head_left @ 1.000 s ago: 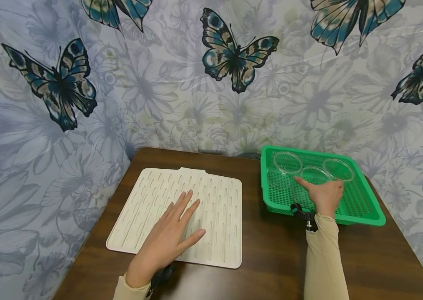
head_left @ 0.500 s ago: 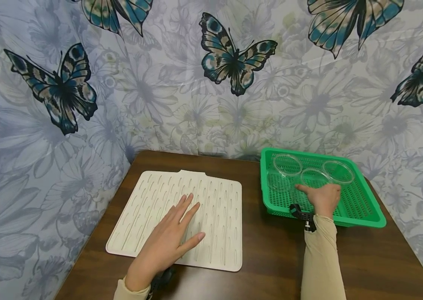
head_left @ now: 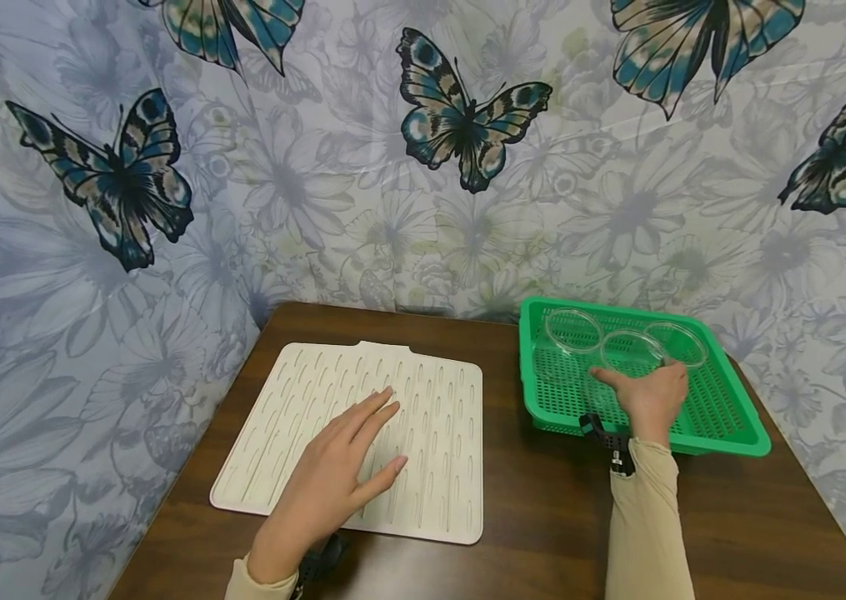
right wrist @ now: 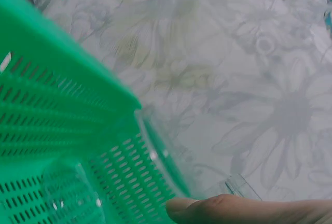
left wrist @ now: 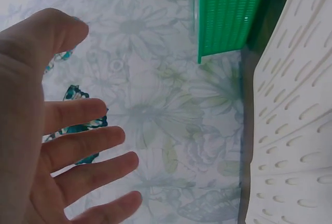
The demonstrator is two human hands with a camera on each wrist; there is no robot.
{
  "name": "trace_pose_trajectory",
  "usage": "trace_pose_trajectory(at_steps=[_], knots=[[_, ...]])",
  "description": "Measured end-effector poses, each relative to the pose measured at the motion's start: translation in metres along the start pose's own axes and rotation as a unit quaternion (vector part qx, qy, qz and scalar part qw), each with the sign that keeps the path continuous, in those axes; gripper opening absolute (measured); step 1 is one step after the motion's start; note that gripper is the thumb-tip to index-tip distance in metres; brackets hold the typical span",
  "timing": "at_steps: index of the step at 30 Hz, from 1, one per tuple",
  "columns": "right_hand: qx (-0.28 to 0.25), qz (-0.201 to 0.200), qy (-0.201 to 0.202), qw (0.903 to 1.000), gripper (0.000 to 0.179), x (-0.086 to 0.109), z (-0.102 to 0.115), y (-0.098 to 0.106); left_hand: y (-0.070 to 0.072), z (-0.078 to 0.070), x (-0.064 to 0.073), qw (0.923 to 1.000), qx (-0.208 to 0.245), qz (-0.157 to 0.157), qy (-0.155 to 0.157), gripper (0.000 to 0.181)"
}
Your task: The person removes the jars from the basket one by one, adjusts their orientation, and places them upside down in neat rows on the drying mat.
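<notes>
Three clear cups, two of them the left cup point(head_left: 573, 330) and the right cup point(head_left: 685, 342), stand in a green basket point(head_left: 748, 417), their round rims facing up. My right hand point(head_left: 651, 398) reaches over the basket's near side and grips the middle cup point(head_left: 631, 342), thumb at its left and fingers at its right. In the right wrist view the thumb point(right wrist: 207, 207) lies close by a clear rim point(right wrist: 158, 149). My left hand point(head_left: 325, 471) hovers with fingers spread over a white ridged drying mat point(head_left: 438, 467), holding nothing.
A brown wooden table point(head_left: 543, 517) carries the mat on the left and the basket on the right. Behind it hangs a floral wall cloth point(head_left: 362, 225) with printed butterflies point(head_left: 471, 117).
The middle cup's rim has risen slightly relative to the basket, and my right hand's fingers have shifted to its right side. My left hand has tilted a little, its fingers closer together.
</notes>
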State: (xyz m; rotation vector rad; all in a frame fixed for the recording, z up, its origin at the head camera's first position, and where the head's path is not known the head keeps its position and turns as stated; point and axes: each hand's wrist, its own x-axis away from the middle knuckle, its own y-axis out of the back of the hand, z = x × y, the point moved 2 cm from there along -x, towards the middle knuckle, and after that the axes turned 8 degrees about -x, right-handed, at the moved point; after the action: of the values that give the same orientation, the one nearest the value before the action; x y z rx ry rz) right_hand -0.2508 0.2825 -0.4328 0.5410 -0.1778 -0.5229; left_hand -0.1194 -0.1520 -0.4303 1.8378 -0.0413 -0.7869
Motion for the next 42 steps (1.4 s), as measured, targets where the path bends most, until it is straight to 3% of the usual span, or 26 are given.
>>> trace_pose_trajectory(at_steps=[7,10,13,20,27,31,34,42], knots=[[-0.037,-0.030,0.041,0.9980,0.118,0.021,0.014,0.012,0.000,0.001,-0.007,0.9980,0.037,-0.048,-0.020,0.068],[-0.055,-0.048,0.084,0.9938,0.118,0.034,0.021,0.017,0.001,0.003,-0.011,0.9969,0.051,-0.056,-0.022,0.069],[-0.079,-0.072,0.149,0.9831,0.115,0.050,0.032,0.021,0.001,0.003,-0.015,0.9960,0.064,-0.059,-0.022,0.070],[-0.105,-0.095,0.314,0.9389,0.109,0.085,0.057,0.022,0.001,0.004,-0.027,0.9939,0.087,-0.064,-0.023,0.075],[-0.066,-0.081,0.468,0.8773,0.109,0.112,0.074,0.016,0.003,0.003,-0.042,0.9893,0.129,-0.064,-0.022,0.081],[-0.055,-0.059,0.517,0.8520,0.107,0.123,0.081,0.007,0.007,0.000,-0.050,0.9850,0.160,-0.061,-0.025,0.084],[-0.051,-0.047,0.538,0.8402,0.104,0.130,0.086,-0.001,0.009,-0.004,-0.055,0.9804,0.189,-0.052,-0.025,0.086],[-0.007,-0.063,0.610,0.7895,0.101,0.155,0.095,-0.018,0.013,-0.016,-0.072,0.9643,0.257,-0.043,-0.045,0.090]])
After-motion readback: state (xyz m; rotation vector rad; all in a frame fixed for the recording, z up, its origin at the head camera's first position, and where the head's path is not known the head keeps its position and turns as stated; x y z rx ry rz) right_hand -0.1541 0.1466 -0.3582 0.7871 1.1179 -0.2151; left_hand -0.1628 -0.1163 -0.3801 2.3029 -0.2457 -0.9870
